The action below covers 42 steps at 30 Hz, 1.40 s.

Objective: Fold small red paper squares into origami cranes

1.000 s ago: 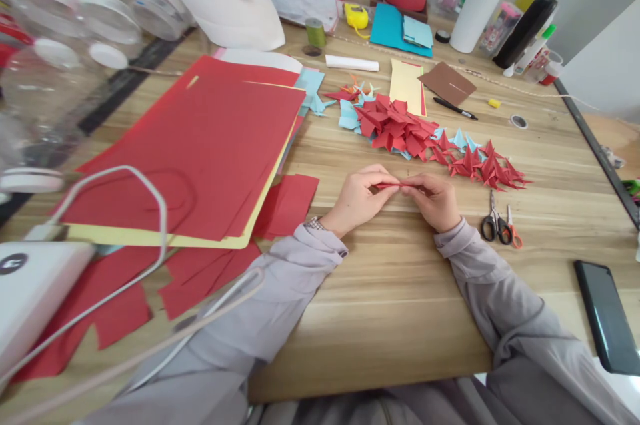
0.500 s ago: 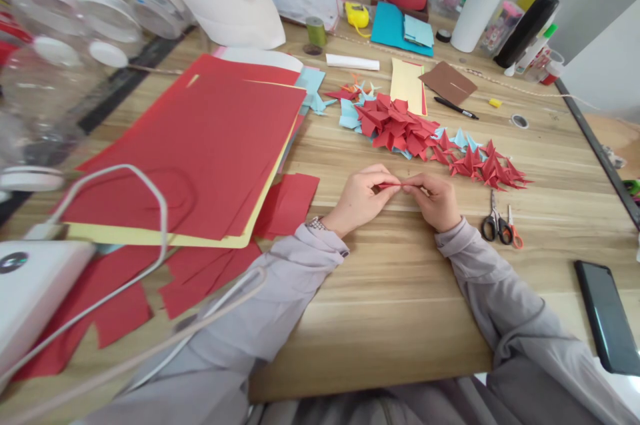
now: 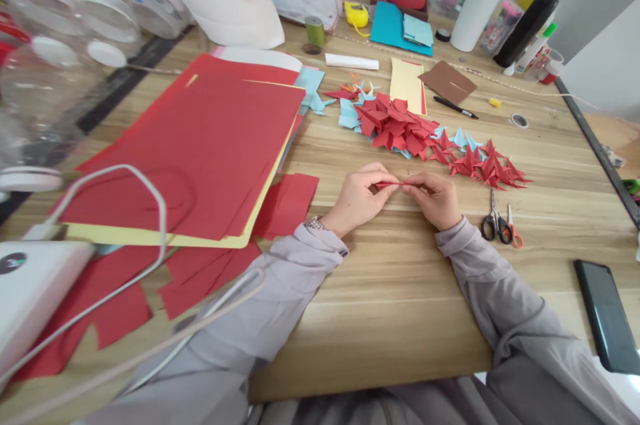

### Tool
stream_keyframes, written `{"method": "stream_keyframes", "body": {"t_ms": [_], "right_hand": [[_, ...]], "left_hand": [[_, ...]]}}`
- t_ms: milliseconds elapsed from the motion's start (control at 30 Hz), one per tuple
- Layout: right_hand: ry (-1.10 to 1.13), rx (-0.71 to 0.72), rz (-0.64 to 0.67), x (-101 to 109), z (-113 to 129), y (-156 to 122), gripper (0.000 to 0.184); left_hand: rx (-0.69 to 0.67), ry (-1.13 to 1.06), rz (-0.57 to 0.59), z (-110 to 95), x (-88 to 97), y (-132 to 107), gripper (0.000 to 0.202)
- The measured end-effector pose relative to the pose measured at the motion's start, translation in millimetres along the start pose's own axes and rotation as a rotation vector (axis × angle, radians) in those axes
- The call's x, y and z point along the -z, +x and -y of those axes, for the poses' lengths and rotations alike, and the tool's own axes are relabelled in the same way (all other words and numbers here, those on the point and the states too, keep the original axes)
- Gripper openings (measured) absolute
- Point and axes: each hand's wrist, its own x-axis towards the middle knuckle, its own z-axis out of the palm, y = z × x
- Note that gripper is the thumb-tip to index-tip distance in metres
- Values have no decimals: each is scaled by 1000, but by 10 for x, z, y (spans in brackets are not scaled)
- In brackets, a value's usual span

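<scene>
Between my two hands is a small piece of folded red paper (image 3: pixel 389 184), seen edge-on and largely covered by fingers. My left hand (image 3: pixel 361 196) is closed on its left part, thumb against forefinger. At the right end, my right hand (image 3: pixel 434 196) pinches the tip between thumb and fingers. Just beyond them lies a heap of folded red paper cranes (image 3: pixel 395 124), with a few light blue ones (image 3: pixel 350 115) among them. Small red paper pieces (image 3: pixel 290 202) rest to the left of my left hand.
Large red sheets (image 3: pixel 210 145) cover the left side, beside a white device (image 3: pixel 40 305) with a looped cable. Two pairs of scissors (image 3: pixel 495 230) and a phone (image 3: pixel 607 315) lie right. A pen (image 3: pixel 455 107), brown paper (image 3: pixel 449 82) and tape measure (image 3: pixel 357 14) sit farther back.
Both hands hold the folded red paper in nearly the same place. Only a very slight shift of the fingers shows; nothing has been put down or picked up.
</scene>
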Motion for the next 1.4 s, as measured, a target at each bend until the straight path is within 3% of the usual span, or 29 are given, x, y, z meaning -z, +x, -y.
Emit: {"method": "stream_keyframes", "body": {"t_ms": [400, 733, 900, 1400], "right_hand": [[-69, 6, 20, 1, 2, 14, 6], [62, -140, -21, 2, -16, 17, 13], [78, -116, -37, 2, -12, 20, 18], [-43, -66, 35, 18, 12, 29, 8]], "left_hand": [[7, 20, 13, 2, -2, -6, 9], [42, -15, -9, -11, 13, 2, 9], [41, -6, -7, -7, 12, 5, 8], [35, 28, 13, 12, 0, 1, 10]]}}
